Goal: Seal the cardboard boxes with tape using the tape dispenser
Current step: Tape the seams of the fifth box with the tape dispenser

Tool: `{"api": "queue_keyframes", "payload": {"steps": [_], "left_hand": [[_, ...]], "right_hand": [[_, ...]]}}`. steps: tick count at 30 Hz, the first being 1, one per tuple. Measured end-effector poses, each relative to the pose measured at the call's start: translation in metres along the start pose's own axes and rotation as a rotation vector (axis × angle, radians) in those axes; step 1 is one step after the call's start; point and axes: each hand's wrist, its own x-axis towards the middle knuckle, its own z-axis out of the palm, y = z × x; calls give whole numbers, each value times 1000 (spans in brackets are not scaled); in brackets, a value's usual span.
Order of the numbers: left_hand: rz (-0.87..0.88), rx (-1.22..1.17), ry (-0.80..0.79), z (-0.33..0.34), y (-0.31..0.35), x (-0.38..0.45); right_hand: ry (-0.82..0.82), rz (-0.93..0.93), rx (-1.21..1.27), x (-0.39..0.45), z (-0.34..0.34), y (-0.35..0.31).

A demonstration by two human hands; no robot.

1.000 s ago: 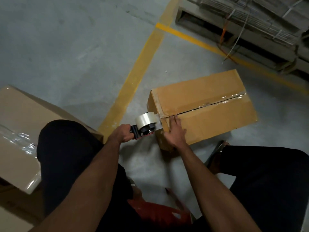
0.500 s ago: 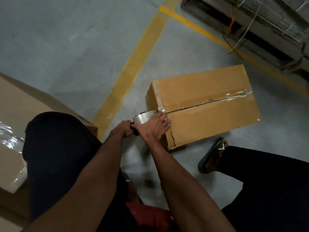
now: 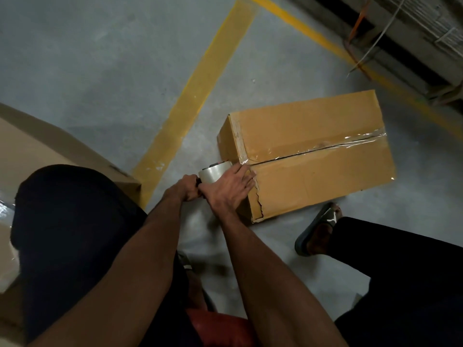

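1. Cardboard, brown and creased, makes up the box (image 3: 310,156) lying on the concrete floor (image 3: 100,71); its near left corner is torn, and the lower part of that corner sits behind the right hand (image 3: 226,187).
2. Most of the tape dispenser (image 3: 215,171) is hidden: only the pale roll and a sliver of dark and red frame show between the two hands, at the box's near left end.
3. Its handle is buried inside the left hand (image 3: 184,187), whose fingers are curled tight around it.
4. The right hand lies over the roll, fingers stretched flat and spread, tips pressing the clear tape (image 3: 313,149) where it folds over the box edge (whether the thumb hooks under the roll cannot be seen).
5. Both forearms reach forward from the bottom of the view, wrists nearly touching.
6. A second, larger box (image 3: 50,144) is cut off at the left edge, partly behind a dark-clad knee.
7. Shiny tape runs along the top seam to the far right edge.
8. Bare floor lies beyond the box's left end, crossed by a yellow line (image 3: 198,91); a sandalled foot (image 3: 318,231) stands just beside the near side, and a pallet stack (image 3: 413,41) is well apart at the upper right.
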Motion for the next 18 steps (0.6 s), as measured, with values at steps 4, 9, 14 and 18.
{"api": "queue_keyframes", "payload": {"steps": [4, 9, 14, 18], "left_hand": [[-63, 77, 27, -7, 0, -4], [-131, 186, 114, 0, -20, -8], [-262, 147, 224, -7, -20, 3], [-295, -1, 275, 0, -25, 24]], "right_hand": [[-39, 46, 12, 10, 1, 0], [-68, 0, -40, 9, 23, 3], [-62, -166, -55, 7, 19, 24], [170, -281, 199, 9, 0, 46]]}}
